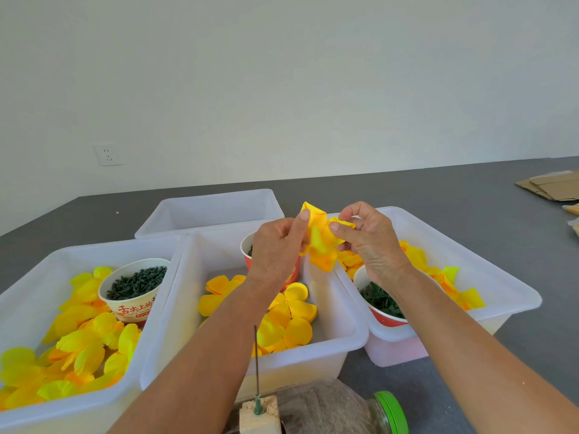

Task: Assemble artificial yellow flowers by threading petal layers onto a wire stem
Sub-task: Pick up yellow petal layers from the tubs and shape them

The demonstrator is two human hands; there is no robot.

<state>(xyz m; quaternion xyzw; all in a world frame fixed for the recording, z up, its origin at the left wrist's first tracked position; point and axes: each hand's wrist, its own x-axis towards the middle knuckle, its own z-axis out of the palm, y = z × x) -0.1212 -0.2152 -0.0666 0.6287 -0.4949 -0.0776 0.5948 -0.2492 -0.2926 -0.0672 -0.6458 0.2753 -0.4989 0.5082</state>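
Background: pale bare wall fills the upper half of the frame, with a white wall socket [107, 154] at mid left; below it runs a dark grey surface [438, 189].
Bins: four translucent white bins sit on the surface: left bin [28, 296], middle bin [344, 311], right bin [501, 277], and a far bin [213, 211] behind them.
Left hand: left hand [277, 245], centre of the frame, fingers curled, thumb tip pinching the upper left edge of the petal layer [319, 239].
Right hand: right hand [371, 236], just right of centre, thumb and curled fingers pinching the right side of the same petal layer.
Petal layer: yellow-orange, crumpled, held up between both hands above the gap between middle and right bins.
Loose petals: yellow petals [78, 349] heaped in the left bin; more lie in the middle and right bins.
Cups: paper cup [134, 289] of dark green pieces in the left bin; red cup [380, 305] of green parts in the right bin, partly behind the right wrist.
Wire stem: thin dark wire stem [256, 358] stands upright in a wooden block [260, 415] at bottom centre.
Jar: green-lidded jar [385, 413] lies beside the block.
Cardboard: flat cardboard [551, 186] at the right edge.
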